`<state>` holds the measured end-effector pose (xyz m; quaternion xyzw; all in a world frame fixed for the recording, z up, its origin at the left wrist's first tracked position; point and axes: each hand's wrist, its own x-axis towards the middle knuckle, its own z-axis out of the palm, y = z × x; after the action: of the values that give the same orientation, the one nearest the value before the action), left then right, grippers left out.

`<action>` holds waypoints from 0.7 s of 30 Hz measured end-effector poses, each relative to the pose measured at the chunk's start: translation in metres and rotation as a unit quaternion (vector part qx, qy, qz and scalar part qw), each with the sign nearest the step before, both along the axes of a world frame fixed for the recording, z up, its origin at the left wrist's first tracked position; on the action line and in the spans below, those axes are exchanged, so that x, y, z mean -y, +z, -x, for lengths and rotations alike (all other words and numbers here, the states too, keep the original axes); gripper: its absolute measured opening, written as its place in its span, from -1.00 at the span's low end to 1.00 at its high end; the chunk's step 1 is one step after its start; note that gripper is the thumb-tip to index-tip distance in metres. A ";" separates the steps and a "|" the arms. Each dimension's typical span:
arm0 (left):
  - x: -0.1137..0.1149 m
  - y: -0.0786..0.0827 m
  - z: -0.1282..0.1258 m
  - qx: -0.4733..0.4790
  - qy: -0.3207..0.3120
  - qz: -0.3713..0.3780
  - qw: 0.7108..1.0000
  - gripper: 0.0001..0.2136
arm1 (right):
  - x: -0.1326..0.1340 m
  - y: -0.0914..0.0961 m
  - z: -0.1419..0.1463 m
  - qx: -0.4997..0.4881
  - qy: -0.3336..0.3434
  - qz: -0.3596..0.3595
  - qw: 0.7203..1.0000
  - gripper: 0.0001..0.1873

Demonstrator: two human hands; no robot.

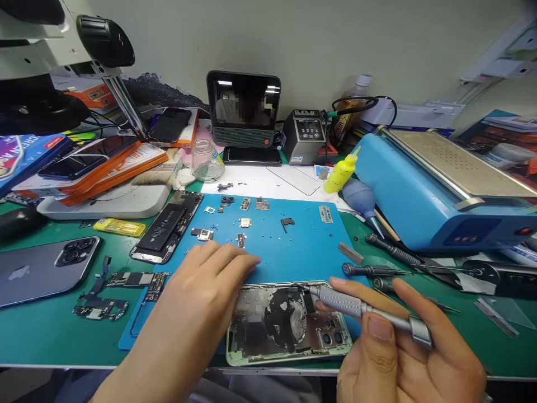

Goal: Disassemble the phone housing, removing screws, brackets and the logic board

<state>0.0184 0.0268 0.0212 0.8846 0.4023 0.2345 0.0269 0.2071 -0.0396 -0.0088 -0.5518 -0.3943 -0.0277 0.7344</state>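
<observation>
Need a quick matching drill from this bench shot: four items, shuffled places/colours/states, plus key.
Column 1
1. Metal-handled tool
2. Phone housing
3. Dropper bottle
4. Glass jar

Column 2
A. Yellow
B. Inside exposed, by the tool's tip
C. Transparent
D. Held in the person's right hand

Pairs: 1-D, 2-B, 3-A, 4-C

Silver tool (pixel 342 301), pale-green-rimmed phone housing (pixel 308 336)

A glass jar (pixel 207 162) stands left of a display (pixel 245 106), with what may be a drink bottle (pixel 349 119) farther right.
</observation>
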 end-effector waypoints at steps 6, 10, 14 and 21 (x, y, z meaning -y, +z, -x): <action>0.023 -0.011 0.038 -0.014 -0.086 0.046 0.995 -0.34 | 0.018 -0.006 0.010 0.197 0.011 0.053 0.979 -0.94; 0.030 -0.023 0.049 -0.004 -0.085 0.052 0.995 -0.34 | 0.022 -0.019 0.003 0.287 0.070 0.036 0.955 -0.93; 0.029 -0.022 0.044 0.046 -0.082 0.049 0.994 -0.44 | 0.017 -0.028 0.001 0.305 0.062 0.005 0.950 -0.88; 0.031 -0.026 0.036 0.122 -0.050 0.030 0.991 -0.37 | 0.037 -0.017 0.011 0.272 0.071 0.149 0.948 -0.58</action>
<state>-0.0174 -0.0039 -0.0044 0.8672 0.3583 0.3264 0.1140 0.1964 -0.0771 -0.0257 -0.5972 -0.6168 -0.0658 0.5085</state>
